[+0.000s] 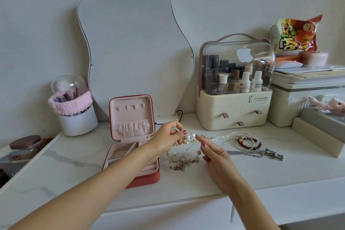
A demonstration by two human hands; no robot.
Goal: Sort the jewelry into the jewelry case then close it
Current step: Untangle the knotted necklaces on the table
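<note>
One thin gold chain was pinched between left hand and right hand; one square coral case, lid up, lay left of grip; two beaded bracelets right.

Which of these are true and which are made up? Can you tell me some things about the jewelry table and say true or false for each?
1. The jewelry case is open. True.
2. The pearl necklace is already inside the case. False: it lies on the table, to the right of the hands.
3. The right hand pinches a thin chain with a small bead. True.
4. The silver chain hangs on the hooks in the lid. False: it lies on the table, and the hooks are bare.
5. The left hand reaches across the open case. True.
6. The beaded bracelets lie left of the case. False: they lie to its right.
</note>
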